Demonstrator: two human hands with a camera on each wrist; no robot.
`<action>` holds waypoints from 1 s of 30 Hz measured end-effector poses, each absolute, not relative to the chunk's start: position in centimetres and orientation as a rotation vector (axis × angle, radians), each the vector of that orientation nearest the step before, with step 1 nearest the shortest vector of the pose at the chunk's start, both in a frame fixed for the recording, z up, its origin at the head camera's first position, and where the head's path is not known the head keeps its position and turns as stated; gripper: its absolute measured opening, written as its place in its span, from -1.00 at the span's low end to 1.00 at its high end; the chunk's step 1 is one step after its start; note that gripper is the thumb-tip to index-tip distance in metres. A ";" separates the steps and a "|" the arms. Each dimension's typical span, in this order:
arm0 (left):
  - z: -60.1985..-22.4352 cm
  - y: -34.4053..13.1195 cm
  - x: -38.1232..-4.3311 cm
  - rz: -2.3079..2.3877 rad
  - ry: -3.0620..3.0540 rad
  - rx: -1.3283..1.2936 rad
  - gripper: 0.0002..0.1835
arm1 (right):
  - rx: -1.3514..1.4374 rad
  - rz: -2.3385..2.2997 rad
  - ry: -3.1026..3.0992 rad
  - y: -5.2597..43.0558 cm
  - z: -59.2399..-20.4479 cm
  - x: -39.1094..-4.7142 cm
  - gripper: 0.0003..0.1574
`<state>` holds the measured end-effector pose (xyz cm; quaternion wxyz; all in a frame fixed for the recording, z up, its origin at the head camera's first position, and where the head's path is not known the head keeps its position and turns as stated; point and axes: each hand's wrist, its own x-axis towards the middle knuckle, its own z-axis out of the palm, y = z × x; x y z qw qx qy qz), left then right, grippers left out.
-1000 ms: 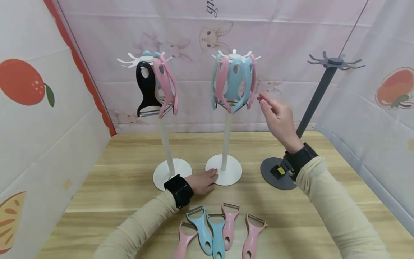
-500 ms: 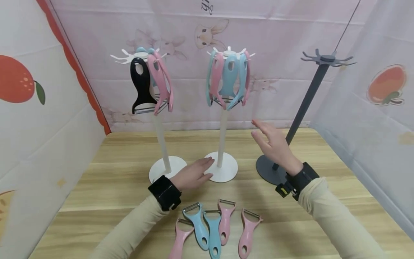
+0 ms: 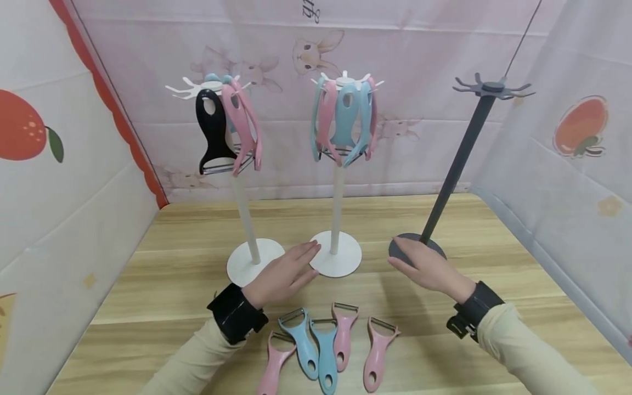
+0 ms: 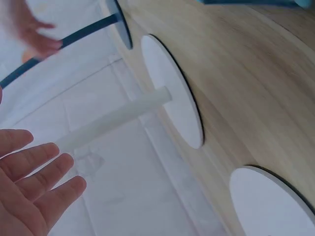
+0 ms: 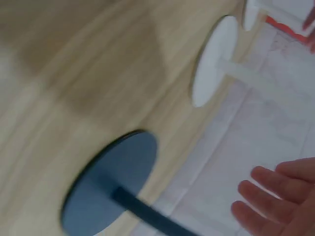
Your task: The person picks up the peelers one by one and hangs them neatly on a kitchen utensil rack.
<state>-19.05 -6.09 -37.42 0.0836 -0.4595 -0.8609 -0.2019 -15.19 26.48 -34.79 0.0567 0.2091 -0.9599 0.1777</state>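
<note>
My left hand [image 3: 283, 274] hovers with fingers extended, overlapping the edge of the middle white stand's base [image 3: 340, 263] in the head view. My right hand [image 3: 429, 267], also empty with fingers stretched out, is in front of the dark grey stand's round base [image 3: 402, 249]. Several blue and pink peelers [image 3: 347, 118] hang from the middle white stand. A black peeler [image 3: 212, 126] hangs on the left white stand beside pink peelers [image 3: 239, 120]. Below my hands lie loose peelers: a lone pink peeler [image 3: 377, 354] at right and a close group with a blue peeler [image 3: 326, 354].
The left white stand [image 3: 250, 230] has bare hooks [image 3: 182, 90] on its left side. At the right, the dark grey stand [image 3: 459, 164] carries nothing on its hooks. A printed cloth [image 3: 276, 27] closes off the wooden table [image 3: 187, 230] at the back and sides.
My right hand has come down from beside the middle stand's hanging peelers to low over the grey base. My left hand has lifted off the middle base and drawn back a little left.
</note>
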 end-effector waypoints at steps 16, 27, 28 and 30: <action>-37.2 -3.6 -16.7 -0.435 -2.366 -1.691 -0.54 | 0.328 0.080 -3.278 34.5 -41.5 -17.7 0.31; -38.0 -2.6 -15.7 -0.232 -2.323 -1.930 -0.64 | 0.350 0.132 -3.335 36.3 -45.3 -19.5 0.50; -38.2 -2.5 -15.7 -0.202 -2.332 -1.949 -0.65 | 0.353 0.137 -3.334 36.3 -45.5 -19.6 0.51; -38.3 -2.0 -15.8 -0.126 -2.340 -1.985 -0.65 | 0.372 0.136 -3.325 36.2 -45.7 -19.8 0.50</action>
